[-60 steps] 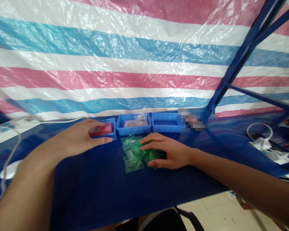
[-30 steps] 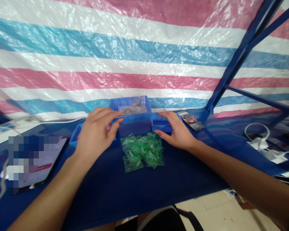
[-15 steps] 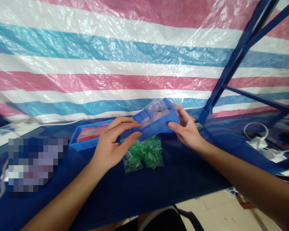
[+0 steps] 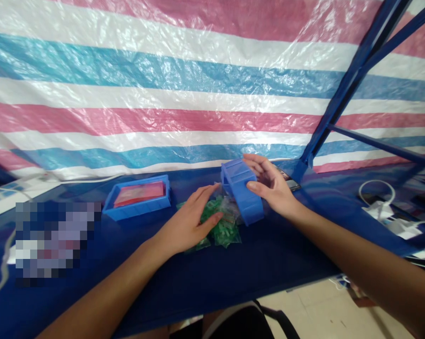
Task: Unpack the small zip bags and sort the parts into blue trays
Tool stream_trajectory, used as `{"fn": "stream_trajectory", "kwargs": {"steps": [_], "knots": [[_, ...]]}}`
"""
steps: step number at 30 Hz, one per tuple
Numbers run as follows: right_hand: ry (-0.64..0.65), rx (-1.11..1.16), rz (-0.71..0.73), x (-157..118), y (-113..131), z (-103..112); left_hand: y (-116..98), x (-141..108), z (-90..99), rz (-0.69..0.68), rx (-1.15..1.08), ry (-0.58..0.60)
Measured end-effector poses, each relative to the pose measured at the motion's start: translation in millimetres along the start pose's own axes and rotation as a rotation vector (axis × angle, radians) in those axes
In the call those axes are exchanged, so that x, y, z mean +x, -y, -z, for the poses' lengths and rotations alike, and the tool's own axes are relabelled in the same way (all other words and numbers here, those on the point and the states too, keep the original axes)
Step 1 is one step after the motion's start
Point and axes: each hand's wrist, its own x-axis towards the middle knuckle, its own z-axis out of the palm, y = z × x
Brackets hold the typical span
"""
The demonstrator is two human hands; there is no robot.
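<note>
My right hand [image 4: 273,187] grips a small blue plastic bin [image 4: 247,195], thumb on its near side. The bin is tipped over, with its opening toward the left and down. Clear plastic bags [image 4: 229,207] lie by its mouth, on top of a pile of green plastic bags [image 4: 227,236]; what is in the clear bags is too blurred to tell. My left hand [image 4: 187,220] is over the left part of the green pile, its thumb and fingers apart beside the clear bags. It partly hides both.
To the left stands a second blue bin [image 4: 142,212] holding red packets [image 4: 140,193]. A blurred-out item [image 4: 57,245] lies farther left. White cables and adapters [image 4: 378,209] are on the right, near a blue metal frame [image 4: 343,101]. Striped plastic sheeting [image 4: 163,120] hangs behind the blue table [image 4: 212,282].
My right hand has turned the bin over, and its clear bags are now out on the green pile. My left hand has left the bin's side and moved down to the pile.
</note>
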Motion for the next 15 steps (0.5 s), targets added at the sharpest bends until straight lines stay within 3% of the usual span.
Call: {"fn": "stream_trajectory", "kwargs": {"steps": [4, 9, 15], "knots": [[0.076, -0.154, 0.062, -4, 8, -12, -3, 1, 0.8, -0.036, 0.039, 0.013], [0.179, -0.482, 0.261, -7, 20, -24, 3, 1, 0.8, -0.070, 0.044, 0.003], [0.205, -0.607, 0.306, -8, 23, -25, 8, 1, -0.9, -0.093, 0.115, 0.099]]}}
